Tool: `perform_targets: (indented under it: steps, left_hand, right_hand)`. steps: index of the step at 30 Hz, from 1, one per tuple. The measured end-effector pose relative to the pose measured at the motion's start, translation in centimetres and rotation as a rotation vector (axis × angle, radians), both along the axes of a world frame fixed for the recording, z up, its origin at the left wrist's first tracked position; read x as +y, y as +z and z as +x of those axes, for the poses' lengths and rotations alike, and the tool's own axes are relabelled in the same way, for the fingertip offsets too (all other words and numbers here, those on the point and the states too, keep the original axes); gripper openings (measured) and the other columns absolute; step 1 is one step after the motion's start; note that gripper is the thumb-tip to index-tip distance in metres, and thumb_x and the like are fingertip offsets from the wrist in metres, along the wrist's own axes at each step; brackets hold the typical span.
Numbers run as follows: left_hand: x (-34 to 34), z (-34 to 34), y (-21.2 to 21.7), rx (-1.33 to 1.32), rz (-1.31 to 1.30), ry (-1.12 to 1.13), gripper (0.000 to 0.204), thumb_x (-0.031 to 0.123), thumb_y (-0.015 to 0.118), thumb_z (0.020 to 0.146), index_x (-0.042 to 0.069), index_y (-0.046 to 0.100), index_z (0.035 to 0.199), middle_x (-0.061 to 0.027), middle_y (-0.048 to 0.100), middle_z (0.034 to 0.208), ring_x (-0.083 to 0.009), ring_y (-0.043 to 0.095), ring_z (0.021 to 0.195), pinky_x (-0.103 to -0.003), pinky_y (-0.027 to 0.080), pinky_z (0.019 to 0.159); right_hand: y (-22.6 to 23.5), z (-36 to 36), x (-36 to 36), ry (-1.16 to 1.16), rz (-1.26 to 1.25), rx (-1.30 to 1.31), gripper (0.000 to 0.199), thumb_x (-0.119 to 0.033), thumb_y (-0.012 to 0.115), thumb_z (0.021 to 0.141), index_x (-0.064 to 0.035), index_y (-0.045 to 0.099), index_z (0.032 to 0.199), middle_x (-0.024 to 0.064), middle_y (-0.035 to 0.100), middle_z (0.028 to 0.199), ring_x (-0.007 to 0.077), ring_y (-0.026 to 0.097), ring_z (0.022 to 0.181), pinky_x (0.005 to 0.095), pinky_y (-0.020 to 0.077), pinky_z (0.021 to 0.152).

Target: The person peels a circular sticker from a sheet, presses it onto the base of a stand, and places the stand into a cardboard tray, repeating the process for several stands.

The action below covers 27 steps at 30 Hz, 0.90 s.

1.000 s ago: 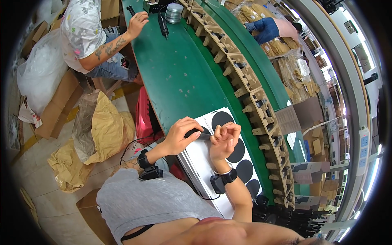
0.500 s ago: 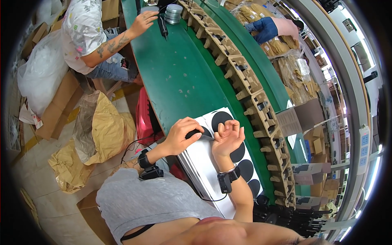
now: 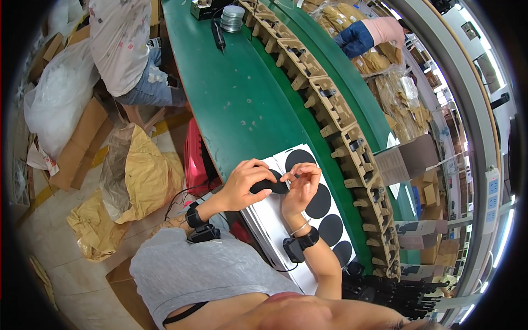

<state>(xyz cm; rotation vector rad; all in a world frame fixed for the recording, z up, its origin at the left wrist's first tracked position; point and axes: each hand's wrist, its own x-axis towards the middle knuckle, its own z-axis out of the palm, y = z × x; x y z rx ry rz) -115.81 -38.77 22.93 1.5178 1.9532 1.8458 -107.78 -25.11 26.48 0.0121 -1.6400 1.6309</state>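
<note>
Head camera, looking down: we are working at a long green table (image 3: 247, 104) with a stack of white sheets (image 3: 269, 214) lying at its near edge, right in front of us. Each sheet carries a row of black oval pads (image 3: 319, 201), and the row runs away toward our right along the sheet.

Our left hand (image 3: 245, 184) is closed over one black pad (image 3: 269, 186), fingers curled on top of it and thumb beneath, so the pad is held at the near end of the top sheet. Our right hand (image 3: 300, 187) meets it from the other side: thumb and forefinger are pinched narrow at the pad's edge. Whether they have a loose film or only the rim between them we cannot tell. Both hands touch the same pad and almost touch each other. We wear a black band on each wrist, with a thin cable running off them.

Along the far side of the table runs a line of brown moulded trays (image 3: 330, 104). Far up the table lie a black hand tool (image 3: 218, 34) and a stack of silvery discs (image 3: 233, 17). To our left another person (image 3: 124, 49) sits, and crumpled brown paper (image 3: 140, 176) lies on the floor.
</note>
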Motion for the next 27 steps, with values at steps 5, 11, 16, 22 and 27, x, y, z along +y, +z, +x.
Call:
perform_targets:
  steps: [5, 11, 16, 22, 27]
  left_hand:
    - [-0.4, -0.5, 0.2, 0.087, -0.037, -0.037, 0.035, 0.031, 0.066, 0.072, 0.010, 0.067, 0.100, -0.0049, 0.065, 0.107, -0.0298, 0.052, 0.115, -0.044, 0.036, 0.099]
    - [-0.6, -0.7, 0.5, 0.140, -0.078, -0.072, 0.040, 0.031, 0.068, 0.067, 0.011, 0.068, 0.102, -0.0046, 0.063, 0.112, -0.0299, 0.048, 0.119, -0.045, 0.033, 0.101]
    - [-0.5, -0.9, 0.3, 0.140, -0.060, -0.084, 0.038, 0.033, 0.070, 0.069, 0.013, 0.070, 0.101, -0.0043, 0.063, 0.113, -0.0293, 0.048, 0.119, -0.045, 0.032, 0.101]
    - [-0.3, -0.9, 0.1, 0.162, -0.058, -0.054, 0.032, 0.036, 0.072, 0.074, 0.014, 0.071, 0.096, -0.0039, 0.063, 0.113, -0.0284, 0.048, 0.119, -0.045, 0.032, 0.100]
    - [-0.3, -1.3, 0.0, 0.198, -0.044, -0.056, 0.034, 0.041, 0.074, 0.074, 0.014, 0.070, 0.095, -0.0016, 0.063, 0.109, -0.0278, 0.048, 0.119, -0.045, 0.033, 0.099]
  right_hand:
    - [-0.2, -0.1, -0.5, -0.008, 0.172, -0.018, 0.044, -0.041, 0.055, 0.087, -0.0009, 0.047, 0.104, 0.0113, 0.043, 0.098, 0.0185, 0.048, 0.084, 0.0300, 0.0478, 0.068]
    - [-0.5, -0.4, -0.6, -0.053, 0.435, -0.056, 0.049, -0.049, 0.055, 0.085, -0.0019, 0.050, 0.097, 0.0131, 0.050, 0.088, 0.0233, 0.047, 0.083, 0.0360, 0.0404, 0.075]
    - [-0.6, -0.7, -0.4, -0.043, 0.467, -0.026, 0.054, -0.054, 0.055, 0.084, -0.0018, 0.051, 0.098, 0.0137, 0.050, 0.088, 0.0243, 0.047, 0.084, 0.0378, 0.0399, 0.076]
    - [-0.9, -0.8, -0.3, -0.020, 0.464, -0.036, 0.057, -0.056, 0.055, 0.083, -0.0015, 0.051, 0.100, 0.0142, 0.050, 0.089, 0.0253, 0.048, 0.084, 0.0385, 0.0401, 0.077]
    - [-0.8, -1.1, -0.1, 0.023, 0.502, -0.058, 0.060, -0.058, 0.055, 0.083, -0.0010, 0.052, 0.102, 0.0151, 0.051, 0.091, 0.0261, 0.048, 0.084, 0.0389, 0.0408, 0.076]
